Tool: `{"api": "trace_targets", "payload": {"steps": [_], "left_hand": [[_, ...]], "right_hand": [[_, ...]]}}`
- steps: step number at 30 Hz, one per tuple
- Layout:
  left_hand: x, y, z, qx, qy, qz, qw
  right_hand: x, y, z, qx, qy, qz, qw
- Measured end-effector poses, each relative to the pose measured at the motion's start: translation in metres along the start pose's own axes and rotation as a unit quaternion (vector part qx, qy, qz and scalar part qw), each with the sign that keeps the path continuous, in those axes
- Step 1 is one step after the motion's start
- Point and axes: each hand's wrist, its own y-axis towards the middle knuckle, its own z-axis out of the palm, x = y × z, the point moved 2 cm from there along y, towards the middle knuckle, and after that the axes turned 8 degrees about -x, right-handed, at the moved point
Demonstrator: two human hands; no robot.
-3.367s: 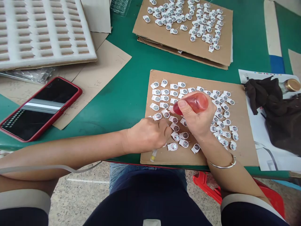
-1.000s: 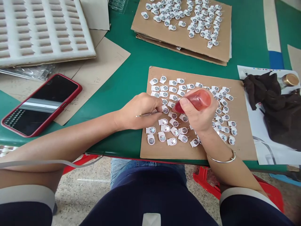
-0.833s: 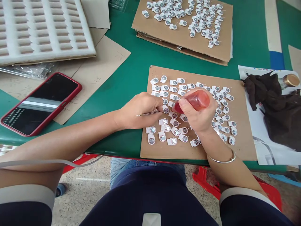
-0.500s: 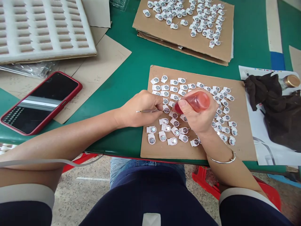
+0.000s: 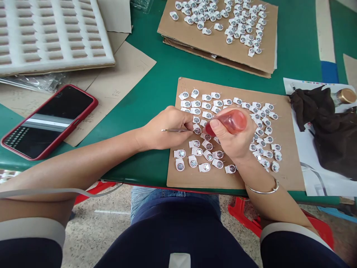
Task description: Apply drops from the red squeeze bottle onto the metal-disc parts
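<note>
My left hand (image 5: 168,129) is closed around thin metal tweezers (image 5: 175,130), whose rear end sticks out to the left; the tips are hard to make out. In my right hand (image 5: 237,139) is a small red squeeze bottle (image 5: 232,121), tilted with its narrow end down and left, close to my left fingertips. Between the hands lies a small white part with a round metallic centre (image 5: 196,129). Several more such parts stand in loose rows on the cardboard sheet (image 5: 192,180) under both hands. My right hand hides some of them.
Behind is a cardboard stack (image 5: 189,39) with similar parts. A red-cased phone (image 5: 50,121) and a white foam tray (image 5: 63,61) lie at the left. Dark cloth (image 5: 331,137) and a gold-capped jar (image 5: 346,96) rest on white paper at the right.
My right hand and the red bottle have shifted slightly left. My left hand stays nearly in place, still holding the tweezers.
</note>
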Motion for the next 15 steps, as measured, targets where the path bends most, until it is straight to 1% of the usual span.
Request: {"api": "trace_targets", "payload": {"steps": [8, 15], "left_hand": [[0.0035, 0.0015, -0.0001, 0.002, -0.025, -0.022, 0.999], [0.0038, 0.004, -0.0014, 0.009, -0.039, -0.061, 0.997]], "right_hand": [[-0.0005, -0.0013, 0.0006, -0.002, 0.007, -0.003, 1.0], [-0.0009, -0.0024, 0.0008, 0.003, 0.029, 0.011, 1.0]]}}
